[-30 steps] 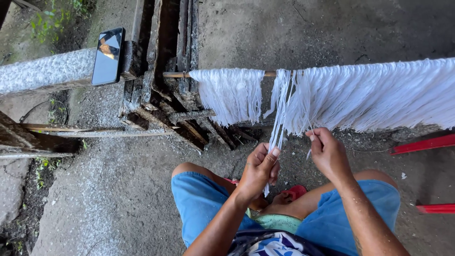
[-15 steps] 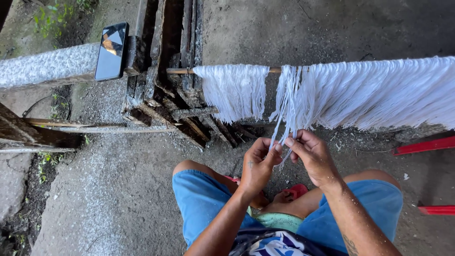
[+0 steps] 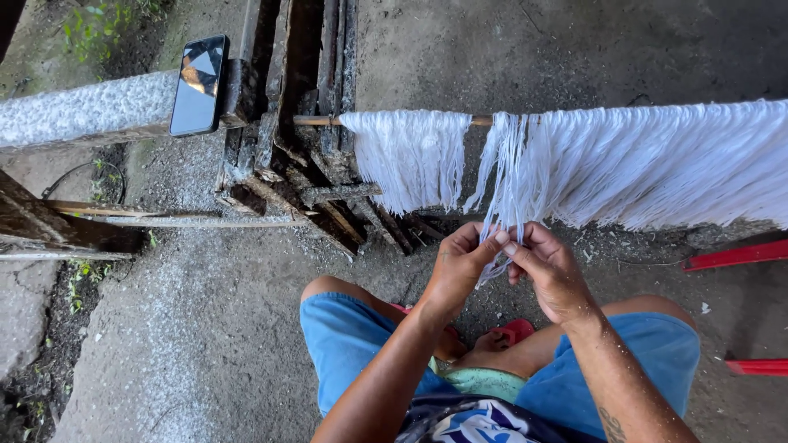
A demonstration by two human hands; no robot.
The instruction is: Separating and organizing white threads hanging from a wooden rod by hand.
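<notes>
Grey concrete ledge (image 3: 82, 111) runs across the upper left of the frame, and one dark phone (image 3: 199, 84) leans upright at its end. Just right of it, a stack of weathered wooden slats (image 3: 304, 139) fills the upper middle. One thin stick (image 3: 320, 121) pokes out of the slats and carries white fibre strands in two hanging masses: a small bunch (image 3: 410, 156) in the upper middle and a long curtain (image 3: 657, 164) reaching the right edge. Between them a thin lock of strands (image 3: 502, 176) drops to the centre, where both hands meet. The left hand (image 3: 460, 267) and the right hand (image 3: 552, 271) each pinch this lock with fingertips pressed together, nearly touching. Blue shorts (image 3: 345, 336) cover the knees at the bottom. Two red bars (image 3: 735, 256) lie on the concrete floor (image 3: 205, 328) at the lower right.
</notes>
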